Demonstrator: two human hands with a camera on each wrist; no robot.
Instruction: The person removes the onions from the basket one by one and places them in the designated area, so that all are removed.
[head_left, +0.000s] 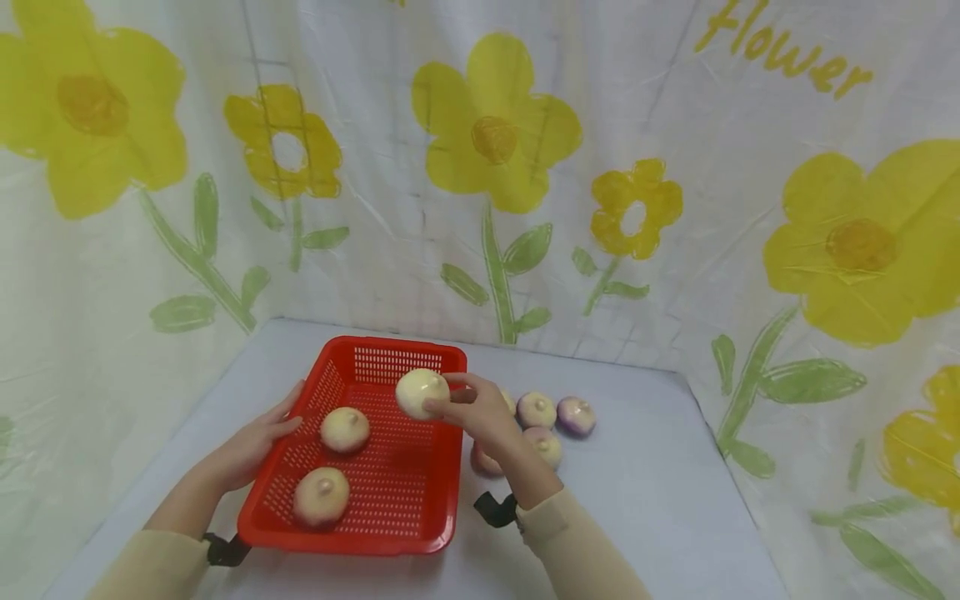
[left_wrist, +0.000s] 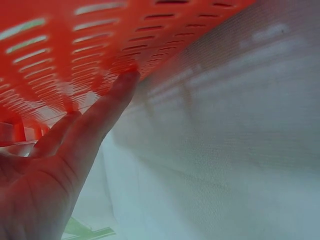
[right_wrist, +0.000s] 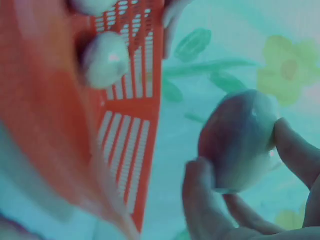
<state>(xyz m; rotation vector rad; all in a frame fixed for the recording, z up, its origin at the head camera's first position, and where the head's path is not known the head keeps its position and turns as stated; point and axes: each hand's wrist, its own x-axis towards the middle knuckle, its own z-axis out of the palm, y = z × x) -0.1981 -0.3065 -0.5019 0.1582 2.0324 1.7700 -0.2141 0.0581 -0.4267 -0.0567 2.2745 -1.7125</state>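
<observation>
My right hand [head_left: 480, 412] pinches a pale turnip [head_left: 422, 394] between thumb and fingers, above the far right part of a red plastic basket [head_left: 442, 521]. In the right wrist view, this turnip [right_wrist: 240, 142] shows a purplish side, with the fingertips around its lower part. At the basket's left side is my left hand [head_left: 258, 437], its thumb at the rim. The left wrist view shows its straight fingers [left_wrist: 100, 110] laid against the slotted outer wall. Inside the basket, one turnip [head_left: 345, 430] sits by the left wall and another turnip [head_left: 322, 497] in the near left corner.
Right of the basket, several more turnips [head_left: 537, 410] are grouped on the pale table [head_left: 645, 500], partly hidden by my right hand and forearm. A purple-tinged turnip [head_left: 576, 416] lies at the group's right end. Behind the table hangs a flower-printed curtain [head_left: 375, 250].
</observation>
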